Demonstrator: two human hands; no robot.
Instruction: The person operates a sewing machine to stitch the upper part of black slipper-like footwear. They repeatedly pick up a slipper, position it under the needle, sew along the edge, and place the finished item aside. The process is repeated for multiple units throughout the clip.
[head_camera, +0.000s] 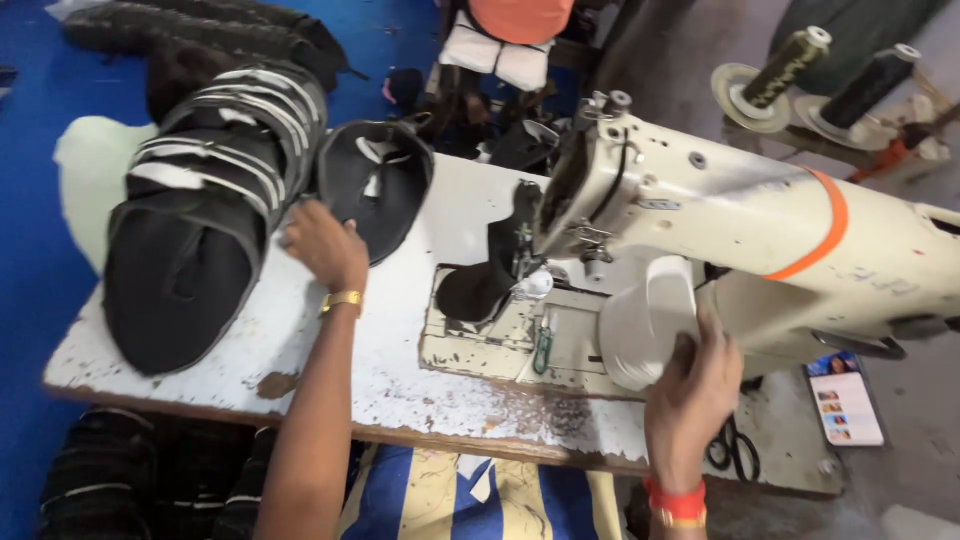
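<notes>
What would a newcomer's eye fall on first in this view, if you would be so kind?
Most striking is the cream sewing machine with an orange band, slanting across the right of the worn white table, a black piece under its needle. The right hand rests on a white cup-like piece beside it. At left, the left hand touches a stack of black pieces with white stripes.

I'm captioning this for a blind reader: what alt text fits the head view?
A person's left hand reaches a black shoe upper beside a stack of black uppers, while the right hand touches a white cup at a cream sewing machine on a worn white table.
</notes>
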